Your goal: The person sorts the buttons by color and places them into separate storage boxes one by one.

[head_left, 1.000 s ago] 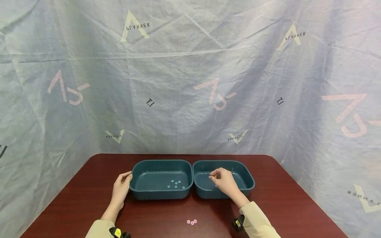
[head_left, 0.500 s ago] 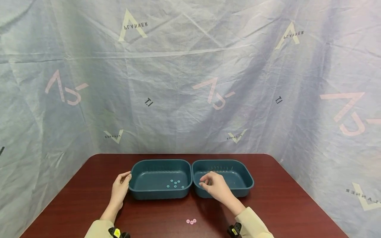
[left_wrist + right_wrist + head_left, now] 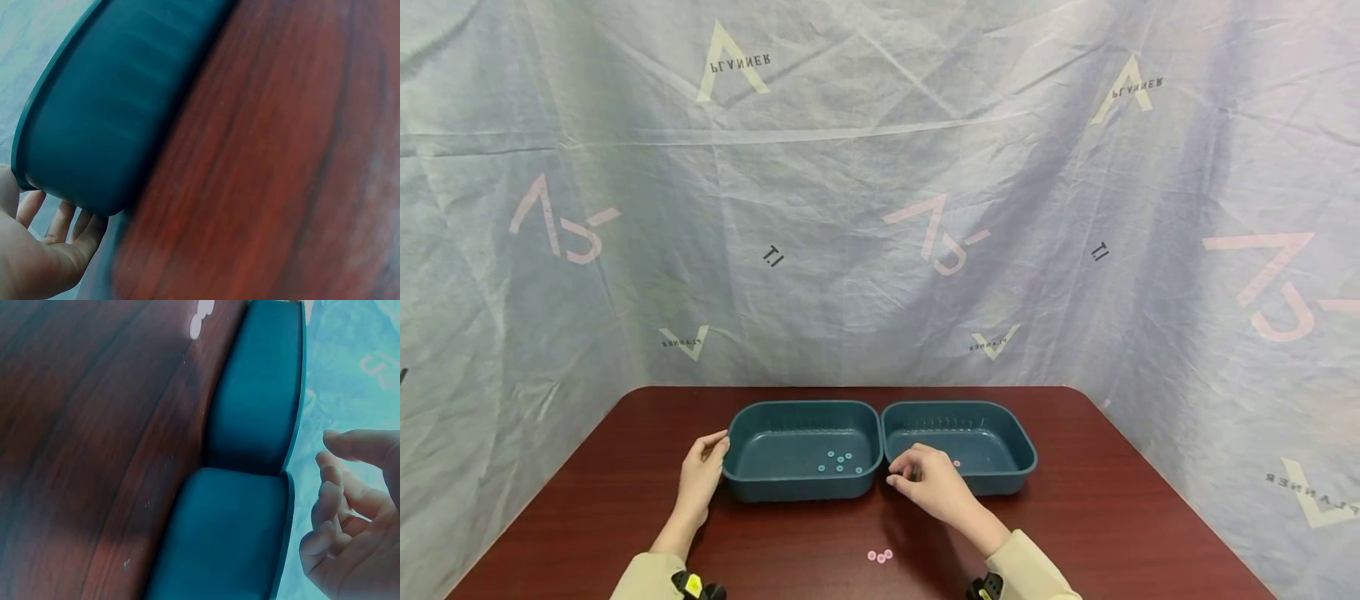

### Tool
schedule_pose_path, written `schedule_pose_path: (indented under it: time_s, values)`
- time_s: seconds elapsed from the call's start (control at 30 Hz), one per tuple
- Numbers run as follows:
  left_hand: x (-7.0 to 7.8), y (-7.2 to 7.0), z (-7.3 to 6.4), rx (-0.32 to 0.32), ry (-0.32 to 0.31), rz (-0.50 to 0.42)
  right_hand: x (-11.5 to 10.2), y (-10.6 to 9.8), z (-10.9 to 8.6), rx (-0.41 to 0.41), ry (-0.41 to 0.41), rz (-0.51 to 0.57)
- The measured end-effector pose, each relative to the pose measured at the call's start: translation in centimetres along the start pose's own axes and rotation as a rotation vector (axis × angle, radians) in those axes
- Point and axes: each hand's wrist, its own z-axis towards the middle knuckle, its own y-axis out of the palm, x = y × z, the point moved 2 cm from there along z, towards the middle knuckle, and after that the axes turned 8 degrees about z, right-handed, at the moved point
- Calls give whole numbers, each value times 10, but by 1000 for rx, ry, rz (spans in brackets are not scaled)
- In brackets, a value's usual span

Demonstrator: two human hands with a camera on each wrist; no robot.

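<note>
Two teal plastic bins stand side by side on the table. My left hand [image 3: 700, 479] grips the outer end of the left bin [image 3: 797, 492], its fingers against the end wall near the rim. Several small blue buttons [image 3: 840, 459] lie in that bin's right part. Above the near left corner of the right bin [image 3: 1000, 483] is my right hand [image 3: 928, 483], thumb and forefinger apart with nothing between them. A pink button [image 3: 957, 463] shows inside the right bin, partly behind the hand. Three pink buttons [image 3: 881, 558] lie together on the table in front of the bins.
The dark red wooden table [image 3: 587, 508] has a rounded far edge. A pale printed cloth [image 3: 850, 208] hangs behind it and along both sides. The bins' neighbouring ends meet near the table's middle.
My right hand has moved left and toward me from over the right bin, its fingers parting. The pink button in that bin shows beside the hand. My left hand stays at the left bin.
</note>
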Motion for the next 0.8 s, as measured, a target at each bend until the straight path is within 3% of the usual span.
schedule_pose_path:
  time_s: [0.5, 0.8]
  values:
    - [1, 0, 0, 1, 0, 5, -8, 11, -9, -106, 9, 40]
    - [0, 0, 0, 6, -5, -1, -5, 17, -14, -130, 7, 20]
